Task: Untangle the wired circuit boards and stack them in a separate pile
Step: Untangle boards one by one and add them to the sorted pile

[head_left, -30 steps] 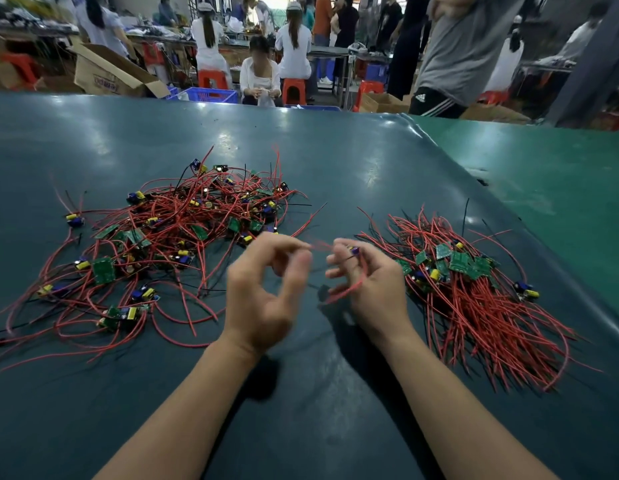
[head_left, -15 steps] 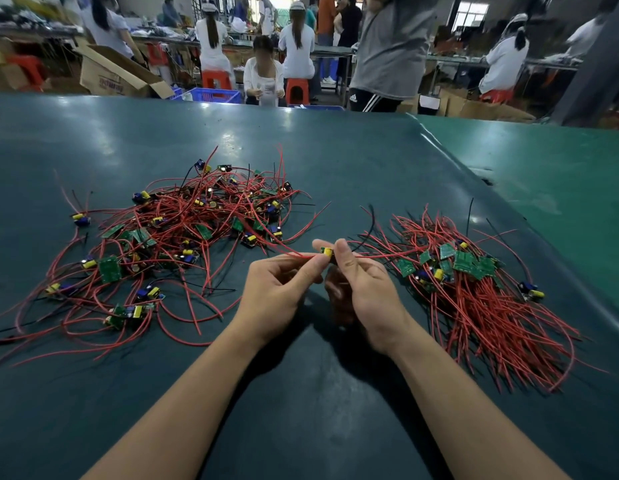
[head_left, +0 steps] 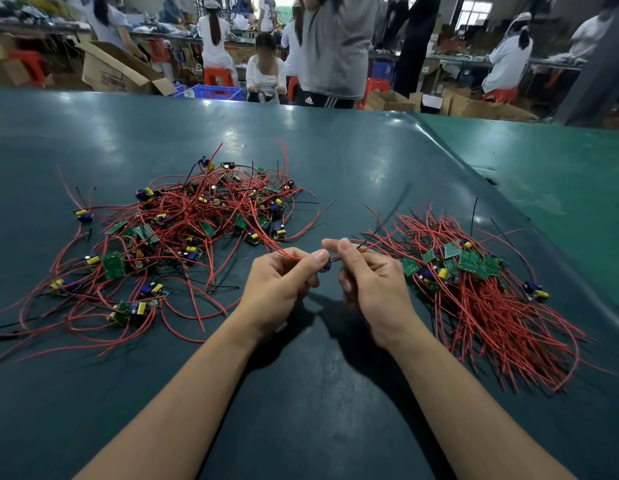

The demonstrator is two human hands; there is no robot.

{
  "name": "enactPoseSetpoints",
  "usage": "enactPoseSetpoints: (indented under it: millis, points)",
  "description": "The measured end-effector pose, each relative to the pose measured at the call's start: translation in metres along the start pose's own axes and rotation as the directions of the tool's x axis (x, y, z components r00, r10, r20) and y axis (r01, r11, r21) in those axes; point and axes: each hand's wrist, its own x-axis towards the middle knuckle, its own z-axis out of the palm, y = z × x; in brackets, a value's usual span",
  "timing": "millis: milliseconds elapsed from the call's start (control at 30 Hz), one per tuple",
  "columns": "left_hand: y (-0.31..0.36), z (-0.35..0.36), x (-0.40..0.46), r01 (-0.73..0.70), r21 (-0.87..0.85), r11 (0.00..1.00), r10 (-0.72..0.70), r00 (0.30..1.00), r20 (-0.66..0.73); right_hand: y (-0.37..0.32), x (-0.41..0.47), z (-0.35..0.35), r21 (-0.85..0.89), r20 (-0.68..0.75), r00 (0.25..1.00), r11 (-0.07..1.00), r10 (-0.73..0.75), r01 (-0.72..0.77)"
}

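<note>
Writing: Adidas logo (head_left: 309, 99) showing on a bystander's trousers (box print unreadable).
Board (head_left: 327, 264): hanging between both hands.
Left hand (head_left: 278, 289): pinching its red wire.
Right hand (head_left: 372, 282): pinching the board.

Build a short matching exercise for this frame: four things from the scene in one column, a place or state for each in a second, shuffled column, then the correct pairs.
Column one
1. tangled heap
2. sorted pile
3. held board
4. cardboard box

Column two
A. pinched between the left hand and the right hand
B. beyond the far edge of the table, flaps open
C. on the table's left side, wires looping every way
D. on the table's right side, wires lying roughly parallel

Pairs: 1-C, 2-D, 3-A, 4-B
</note>
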Motion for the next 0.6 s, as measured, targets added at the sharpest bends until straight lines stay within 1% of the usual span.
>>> enactPoseSetpoints:
  millis: [100,200,367,500,600]
  points:
    - [0.001,0.0,0.001,0.008,-0.06,0.998,-0.01,0.999,-0.036,-0.001,0.003,-0.003,0.039,-0.044,0.999,0.999,-0.008,0.01]
    - [0.002,0.001,0.001,-0.006,-0.063,0.998,0.002,0.999,-0.052,0.0,0.007,-0.005,0.054,-0.085,0.995,0.997,-0.044,0.048]
    - [-0.001,-0.002,0.003,-0.017,-0.149,0.989,0.005,0.997,-0.081,-0.004,0.01,-0.011,0.199,-0.186,0.982,0.979,0.007,0.031]
    - [-0.003,-0.004,0.006,-0.028,-0.177,0.984,0.014,0.997,-0.082,-0.004,0.012,-0.012,0.242,-0.21,0.978,0.969,-0.005,0.057]
    - [-0.005,-0.007,0.01,-0.039,-0.239,0.97,0.005,0.99,-0.14,-0.007,0.017,-0.019,0.287,-0.324,0.946,0.952,-0.003,0.102]
